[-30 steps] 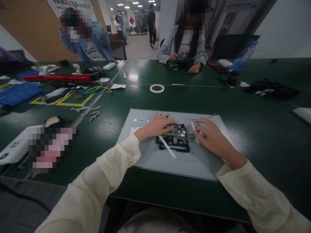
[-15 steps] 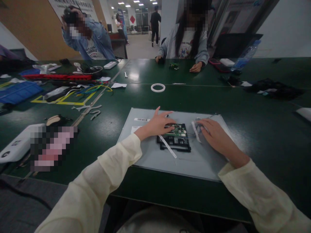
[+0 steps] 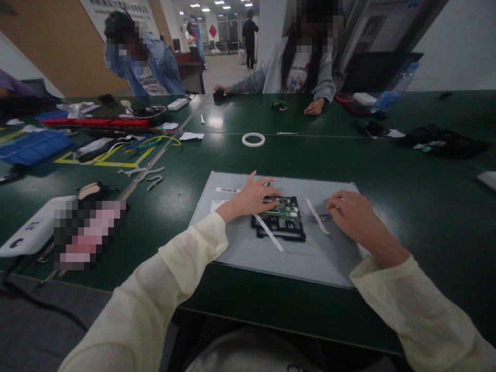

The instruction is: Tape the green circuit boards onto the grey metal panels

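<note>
A green circuit board (image 3: 287,206) sits on a black plastic frame (image 3: 284,227), on top of a grey flat panel (image 3: 240,253). My left hand (image 3: 253,197) rests over the board's left part with its fingers spread; what lies under the palm is hidden. To the right of the board, my right hand (image 3: 351,217) is closed in a pinch. Thin wires (image 3: 314,217) run from the board's side to its fingertips. One white strip (image 3: 268,232) crosses the black frame, and a second white strip (image 3: 316,216) lies between the board and my right hand.
A white tape roll (image 3: 253,139) lies beyond the panel. Grey cable pieces (image 3: 155,181), a white device (image 3: 36,227) and a blue tray (image 3: 34,144) are at the left. Black bundled material (image 3: 445,142) lies at the right. Two people sit across the table.
My right hand has drawn away to the right, off the second white strip, with the thin wires now showing between board and fingers. My left hand stays on the board.
</note>
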The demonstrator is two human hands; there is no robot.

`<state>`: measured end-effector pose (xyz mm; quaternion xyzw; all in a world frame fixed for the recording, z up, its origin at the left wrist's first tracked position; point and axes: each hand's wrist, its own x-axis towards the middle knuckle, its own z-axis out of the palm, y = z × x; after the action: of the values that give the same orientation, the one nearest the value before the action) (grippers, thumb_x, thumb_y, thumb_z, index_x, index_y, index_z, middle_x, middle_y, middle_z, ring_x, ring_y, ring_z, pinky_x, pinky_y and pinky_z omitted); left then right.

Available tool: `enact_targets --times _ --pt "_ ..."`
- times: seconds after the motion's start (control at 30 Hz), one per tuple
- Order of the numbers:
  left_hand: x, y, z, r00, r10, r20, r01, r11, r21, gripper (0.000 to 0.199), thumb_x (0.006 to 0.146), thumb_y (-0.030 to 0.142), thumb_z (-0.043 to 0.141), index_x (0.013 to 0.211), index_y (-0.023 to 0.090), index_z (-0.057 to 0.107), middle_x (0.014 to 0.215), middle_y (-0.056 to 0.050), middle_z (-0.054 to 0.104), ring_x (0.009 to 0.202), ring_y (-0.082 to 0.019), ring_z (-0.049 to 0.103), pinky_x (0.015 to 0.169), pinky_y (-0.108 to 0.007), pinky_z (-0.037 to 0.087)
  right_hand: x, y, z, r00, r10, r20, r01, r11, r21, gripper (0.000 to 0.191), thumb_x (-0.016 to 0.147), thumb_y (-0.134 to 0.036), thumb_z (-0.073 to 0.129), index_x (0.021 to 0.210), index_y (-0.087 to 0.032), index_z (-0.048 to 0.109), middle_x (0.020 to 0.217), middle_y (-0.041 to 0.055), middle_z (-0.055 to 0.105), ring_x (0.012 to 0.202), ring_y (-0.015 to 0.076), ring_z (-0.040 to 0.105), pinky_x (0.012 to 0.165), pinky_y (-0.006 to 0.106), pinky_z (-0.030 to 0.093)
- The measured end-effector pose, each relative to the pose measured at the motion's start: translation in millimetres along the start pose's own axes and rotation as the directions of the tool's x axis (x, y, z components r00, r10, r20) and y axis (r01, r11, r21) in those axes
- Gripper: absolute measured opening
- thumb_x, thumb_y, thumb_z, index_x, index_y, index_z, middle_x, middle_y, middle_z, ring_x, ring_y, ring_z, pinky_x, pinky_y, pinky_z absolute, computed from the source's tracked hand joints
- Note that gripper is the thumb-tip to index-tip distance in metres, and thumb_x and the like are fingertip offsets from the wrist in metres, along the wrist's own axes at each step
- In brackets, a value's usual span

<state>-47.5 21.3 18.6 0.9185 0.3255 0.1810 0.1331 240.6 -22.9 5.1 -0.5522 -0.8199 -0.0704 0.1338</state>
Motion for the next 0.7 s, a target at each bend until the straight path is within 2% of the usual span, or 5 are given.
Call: enact_targets --times 0.13,0.33,0.5,0.57,0.7 --pt "-0.3 1.4 2.3 0.999 -0.046 0.022 0.046 0.999 -0.018 0.027 0.089 0.034 0.050 0.112 0.024 0.061 0.117 -0.003 0.064 0.133 -0.022 0.036 0.114 -0.053 -0.001 0.1 -0.5 2.3 0.998 0.012 -0.067 -0.012 1.000 -0.001 0.027 0.082 -0.019 0.037 0.070 -0.019 0.061 0.090 0.0095 0.060 0.086 0.0247 0.056 0.081 0.045 0.042" --pt "-2.5 -2.4 -13.3 0.992 -0.123 -0.024 0.121 0.989 -0.084 0.043 0.090 0.041 0.048 0.130 0.026 0.046 0.140 -0.003 0.047 0.138 -0.023 0.027 0.113 -0.054 0.007 3.0 -20.4 -2.6 0.982 -0.049 -0.183 0.085 0.978 0.190 0.033 0.089 -0.032 0.042 0.114 -0.015 0.056 0.117 0.0136 0.055 0.111 0.0264 0.050 0.098 0.044 0.040" --pt "-20.1 -12.7 -29.0 0.940 -0.254 -0.228 0.200 0.951 -0.235 0.037 0.092 0.033 0.042 0.126 0.020 0.048 0.135 -0.007 0.051 0.130 -0.020 0.041 0.108 -0.039 0.030 1.5 -43.0 -3.3 0.974 -0.216 -0.071 0.227 0.941 0.250 0.058 0.089 -0.046 0.047 0.138 -0.017 0.035 0.142 0.0125 0.037 0.133 0.0267 0.030 0.110 0.048 0.028" --pt "-32.1 -14.3 -29.0 0.929 -0.282 -0.239 0.205 0.932 -0.300 0.036 0.092 0.032 0.040 0.125 0.018 0.049 0.132 -0.008 0.053 0.124 -0.019 0.047 0.103 -0.035 0.037 1.4 -46.2 -1.0 0.966 -0.256 -0.040 0.258 0.933 0.250 0.065 0.088 -0.050 0.048 0.141 -0.018 0.029 0.145 0.0119 0.033 0.136 0.0271 0.025 0.111 0.051 0.024" --pt "-52.6 -15.1 -22.3 0.933 -0.307 -0.189 0.228 0.909 -0.349 0.036 0.093 0.033 0.040 0.126 0.020 0.048 0.132 -0.007 0.053 0.122 -0.019 0.049 0.104 -0.035 0.037 3.1 -48.9 2.7 0.963 -0.268 0.008 0.257 0.931 0.258 0.068 0.087 -0.053 0.046 0.143 -0.020 0.026 0.147 0.0108 0.030 0.138 0.0268 0.022 0.112 0.053 0.019"
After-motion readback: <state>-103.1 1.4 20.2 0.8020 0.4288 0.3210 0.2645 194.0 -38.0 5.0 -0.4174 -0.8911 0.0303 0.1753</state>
